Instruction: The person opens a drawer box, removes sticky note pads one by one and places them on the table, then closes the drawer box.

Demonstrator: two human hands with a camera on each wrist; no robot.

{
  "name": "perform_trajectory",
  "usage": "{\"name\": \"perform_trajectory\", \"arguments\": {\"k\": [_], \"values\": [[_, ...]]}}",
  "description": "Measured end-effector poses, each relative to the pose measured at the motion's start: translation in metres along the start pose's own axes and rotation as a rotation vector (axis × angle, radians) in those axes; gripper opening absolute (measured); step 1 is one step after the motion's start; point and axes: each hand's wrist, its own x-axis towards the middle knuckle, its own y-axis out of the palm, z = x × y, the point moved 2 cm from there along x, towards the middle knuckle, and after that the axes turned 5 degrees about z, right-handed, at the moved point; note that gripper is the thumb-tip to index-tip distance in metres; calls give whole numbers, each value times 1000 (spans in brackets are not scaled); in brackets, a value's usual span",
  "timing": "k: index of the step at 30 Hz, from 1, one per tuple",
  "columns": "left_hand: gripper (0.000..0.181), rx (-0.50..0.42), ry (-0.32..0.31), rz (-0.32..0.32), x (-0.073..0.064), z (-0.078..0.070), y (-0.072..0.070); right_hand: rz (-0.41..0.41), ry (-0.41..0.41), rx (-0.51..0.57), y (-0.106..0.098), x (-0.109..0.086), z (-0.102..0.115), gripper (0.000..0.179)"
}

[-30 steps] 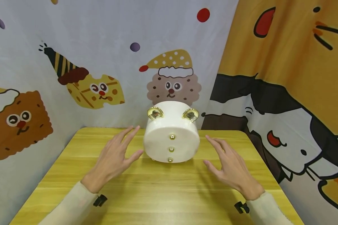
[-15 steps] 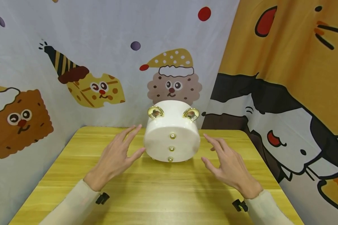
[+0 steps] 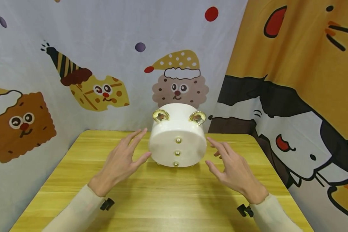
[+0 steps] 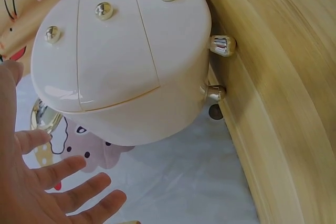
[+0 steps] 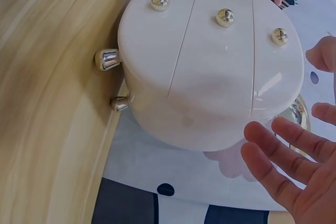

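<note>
A glossy white box with rounded sides (image 3: 165,145) stands near the far edge of the table, on short gold feet (image 4: 223,45). Seams across its front divide it into three drawer-like sections, each with a round gold knob (image 5: 225,18). Two gold ear-shaped pieces (image 3: 197,118) sit on top. To the box's left, my left hand (image 3: 120,161) hovers with fingers spread and thumb towards the box. My right hand (image 3: 235,169) mirrors it on the right, fingers slightly bent. Both hands hold nothing, and small gaps seem to separate them from the box.
The box stands on a yellow wood-grain table (image 3: 165,196). Behind it hangs a pale cloth (image 3: 104,38) printed with cartoon snacks. An orange cloth with a cartoon cat (image 3: 258,61) hangs along the right side. Black wrist mounts (image 3: 107,204) show below both sleeves.
Both hands have drifted slightly inward, closer to the sides of the box. The box stays in place; the whole view has shifted a little.
</note>
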Motion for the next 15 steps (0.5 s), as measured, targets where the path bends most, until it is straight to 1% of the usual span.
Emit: {"name": "perform_trajectory", "arguments": {"k": [15], "values": [[86,-45,10,-13,6,-5,2,15,-9,46,0,11,9,89]]}}
